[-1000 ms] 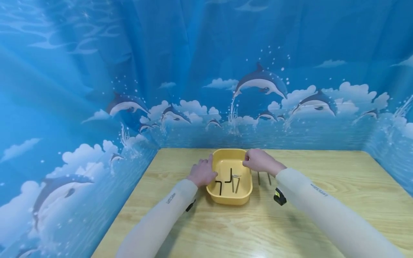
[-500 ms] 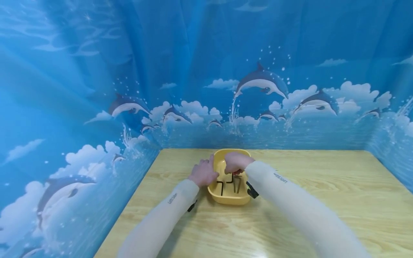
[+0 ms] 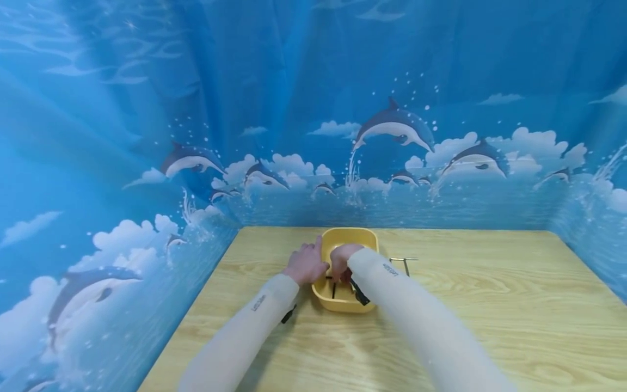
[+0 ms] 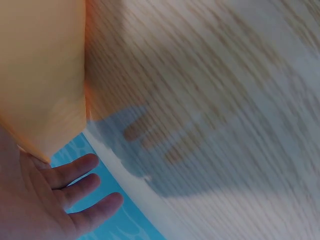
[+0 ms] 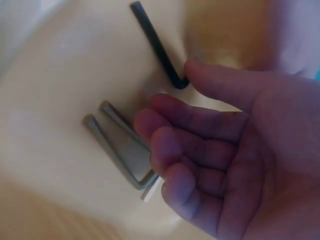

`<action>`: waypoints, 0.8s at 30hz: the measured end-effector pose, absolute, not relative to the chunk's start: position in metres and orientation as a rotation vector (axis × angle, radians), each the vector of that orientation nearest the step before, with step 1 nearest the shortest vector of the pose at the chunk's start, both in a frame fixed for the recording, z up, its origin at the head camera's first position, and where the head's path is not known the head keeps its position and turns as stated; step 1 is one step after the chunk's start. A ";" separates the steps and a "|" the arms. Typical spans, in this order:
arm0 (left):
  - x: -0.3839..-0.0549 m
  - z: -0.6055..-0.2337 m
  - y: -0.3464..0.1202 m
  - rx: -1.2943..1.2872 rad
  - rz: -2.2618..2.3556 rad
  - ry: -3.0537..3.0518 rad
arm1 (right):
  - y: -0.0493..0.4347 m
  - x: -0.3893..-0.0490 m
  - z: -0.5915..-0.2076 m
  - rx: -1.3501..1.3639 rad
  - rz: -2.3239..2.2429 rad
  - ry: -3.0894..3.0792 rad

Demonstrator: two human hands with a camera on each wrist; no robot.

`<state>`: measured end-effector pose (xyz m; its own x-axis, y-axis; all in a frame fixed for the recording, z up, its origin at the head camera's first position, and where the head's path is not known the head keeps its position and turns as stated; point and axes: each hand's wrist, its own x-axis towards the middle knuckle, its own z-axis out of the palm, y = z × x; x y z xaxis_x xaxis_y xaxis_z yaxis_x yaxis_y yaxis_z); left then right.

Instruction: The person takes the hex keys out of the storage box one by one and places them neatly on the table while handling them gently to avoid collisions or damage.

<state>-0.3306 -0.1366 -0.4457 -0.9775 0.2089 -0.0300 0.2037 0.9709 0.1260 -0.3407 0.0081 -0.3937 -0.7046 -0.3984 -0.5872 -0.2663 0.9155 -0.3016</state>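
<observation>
A yellow plastic bin (image 3: 343, 306) stands near the table's back edge. My left hand (image 3: 306, 263) rests on its left rim, the thumb over the edge; in the left wrist view three fingers (image 4: 87, 182) stick out straight beside the wall. My right hand (image 3: 343, 258) is down inside the bin, its fingers loosely bent. The right wrist view shows the thumb tip right at the bend of a black hex key (image 5: 159, 50), with a gap between thumb and fingers. Two silver hex keys (image 5: 112, 152) lie beside the fingertips, their short ends partly covered.
More silver hex keys (image 3: 404, 259) lie on the wood table (image 3: 465, 305) just right of the bin, partly behind the right sleeve. A blue dolphin-print curtain (image 3: 303, 109) stands behind the table and along its left side.
My right hand has moved left from the bin's right rim, down over the hex keys inside. The left hand has stayed on the left rim.
</observation>
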 end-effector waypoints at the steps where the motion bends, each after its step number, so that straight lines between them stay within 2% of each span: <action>1: -0.331 -0.446 -0.137 0.322 0.193 3.078 | 0.007 -0.341 -0.395 -0.459 -0.259 2.392; 8: -0.331 -0.446 -0.137 0.312 0.196 3.085 | -0.003 -0.342 -0.401 -0.409 -0.290 2.367; 14: -0.331 -0.445 -0.137 0.308 0.219 3.085 | -0.003 -0.340 -0.406 -0.231 -0.405 2.356; 24: -0.331 -0.445 -0.136 0.287 0.236 3.077 | 0.001 -0.336 -0.410 -0.262 -0.493 2.377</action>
